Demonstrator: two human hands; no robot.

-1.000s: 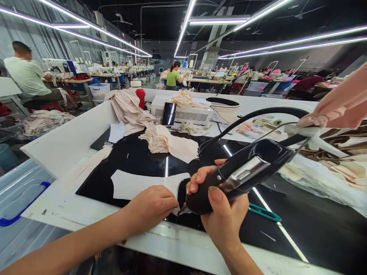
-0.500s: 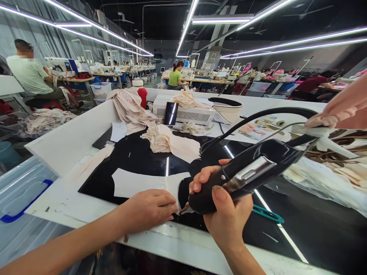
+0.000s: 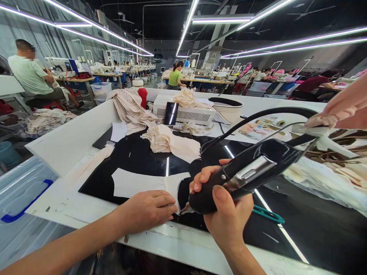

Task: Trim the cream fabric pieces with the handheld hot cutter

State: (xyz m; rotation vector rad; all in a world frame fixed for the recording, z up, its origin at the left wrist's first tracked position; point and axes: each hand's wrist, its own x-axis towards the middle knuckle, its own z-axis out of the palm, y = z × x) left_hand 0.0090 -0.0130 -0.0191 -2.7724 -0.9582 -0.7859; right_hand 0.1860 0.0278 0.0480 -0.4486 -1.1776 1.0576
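Note:
My left hand (image 3: 153,210) lies flat with its fingers stretched over the right part of a white fabric piece (image 3: 137,185), pressing it onto a glossy black board (image 3: 97,183). My right hand (image 3: 229,214) is wrapped round a black corded hand tool (image 3: 249,172) that looks like an electric hot knife, with a silver lever along its side. Its narrow tip (image 3: 185,209) points left and meets the fabric's lower right edge, close to my left fingertips. The exact contact is partly hidden.
A stack of cream fabric pieces (image 3: 160,139) lies behind, near a phone (image 3: 171,114) leaning on a white box (image 3: 183,112). The thick cable (image 3: 258,114) arches over the board. A teal slotted tool (image 3: 268,214) lies at right. Workers sit in the background.
My two hands, the cutter and the fabric hold almost the same position. In the background, the worker at left has raised a hand slightly.

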